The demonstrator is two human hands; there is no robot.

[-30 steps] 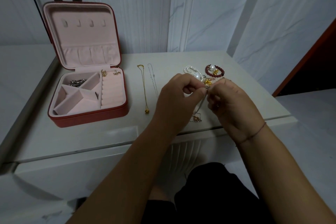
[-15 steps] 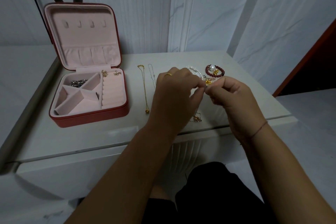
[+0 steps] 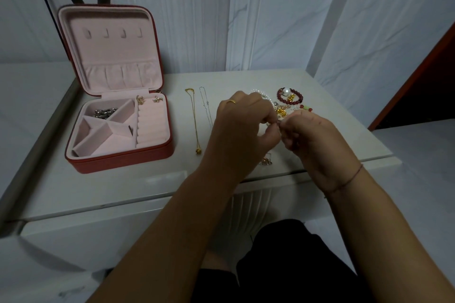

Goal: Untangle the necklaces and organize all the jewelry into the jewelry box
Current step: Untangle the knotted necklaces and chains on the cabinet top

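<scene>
Metal chain (image 3: 278,124), very fine, is pinched by both your left hand (image 3: 242,128) and right hand (image 3: 312,138), fingertips meeting above the table edge; its pendant (image 3: 266,161) dangles below. Tease the knot apart gently, never taut. The open jewelry box (image 3: 118,161) waits far left. Since a second ago, your left hand has rolled knuckles-up.

- The light is dim and cool, soft and diffuse from above, and colours look muted and greyish.
- The counter (image 3: 123,192) shows a pale sheen near its front lip.
- The jewelry box (image 3: 118,157) throws only a faint, soft-edged shadow, and its pink lining is evenly lit.
- Wide-angle distortion bows the wall panels and counter edges toward the borders.
- The necklace (image 3: 266,161) pinched between the left hand (image 3: 242,128) and right hand (image 3: 312,140) is too fine to resolve.
- The forearms read dark.
</scene>
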